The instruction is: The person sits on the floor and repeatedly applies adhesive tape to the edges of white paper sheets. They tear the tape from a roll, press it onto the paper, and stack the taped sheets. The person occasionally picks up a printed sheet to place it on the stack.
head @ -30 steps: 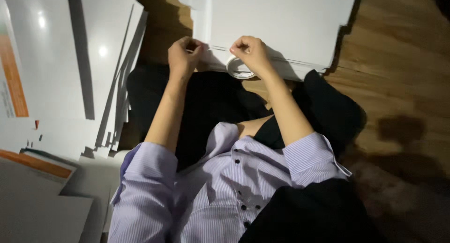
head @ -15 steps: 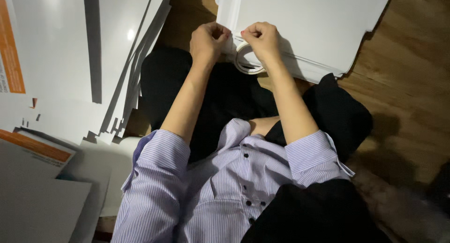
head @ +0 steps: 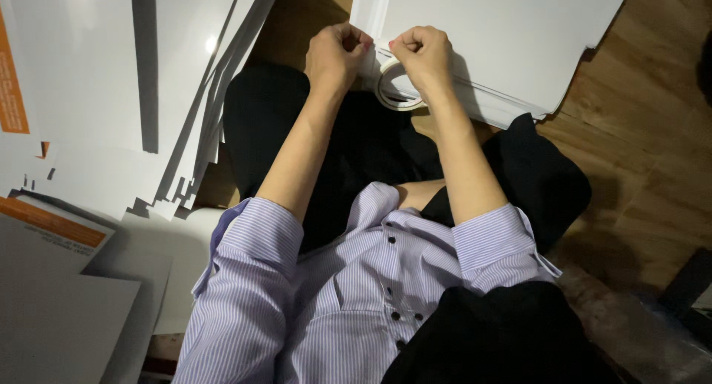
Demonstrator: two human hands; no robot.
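at 12 o'clock i see left hand (head: 337,54) and right hand (head: 419,54), fingers pinching tape from the tape roll (head: 397,87) against the white board (head: 504,35); light, sticky, grip roll's rim.

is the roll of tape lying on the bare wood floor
No, the roll of tape hangs under the right hand over the edge of a white board, not on the wood floor.

A makeshift workroom; white boards (head: 111,95) stacked on a wooden floor (head: 653,154).
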